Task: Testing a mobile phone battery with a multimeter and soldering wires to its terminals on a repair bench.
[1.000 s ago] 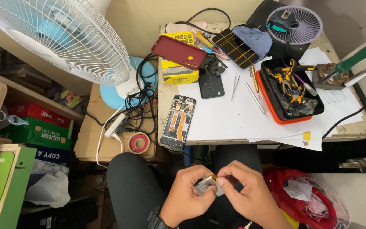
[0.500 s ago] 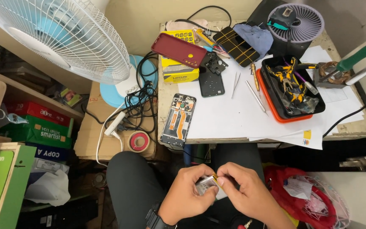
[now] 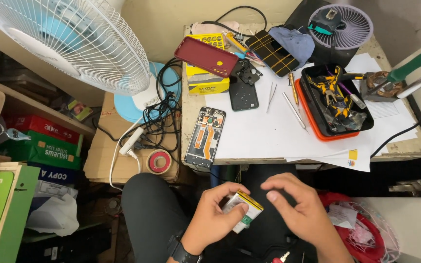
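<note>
My left hand [image 3: 214, 219] grips a small flat phone battery [image 3: 242, 210], silver with a yellow edge, low over my lap. Just to its right my right hand [image 3: 302, 210] hovers with bent fingers spread, close to the battery but apart from it, holding nothing. On the table's near left edge lies an opened phone [image 3: 205, 138] with its back off and orange flex cables showing. A black back cover [image 3: 243, 92] lies further up the table.
A white-papered table [image 3: 259, 136] carries tweezers [image 3: 272, 96], a screwdriver [image 3: 293, 87], an orange-rimmed tray of tools [image 3: 336, 104], a red phone case [image 3: 205, 56], a yellow box [image 3: 206, 80]. A standing fan [image 3: 69, 41], tangled cables [image 3: 159, 117] and a tape roll [image 3: 159, 161] sit left.
My right hand has let go of the battery and drawn a little to the right, fingers spread. The left hand still holds the battery, now tilted so its yellow edge shows.
</note>
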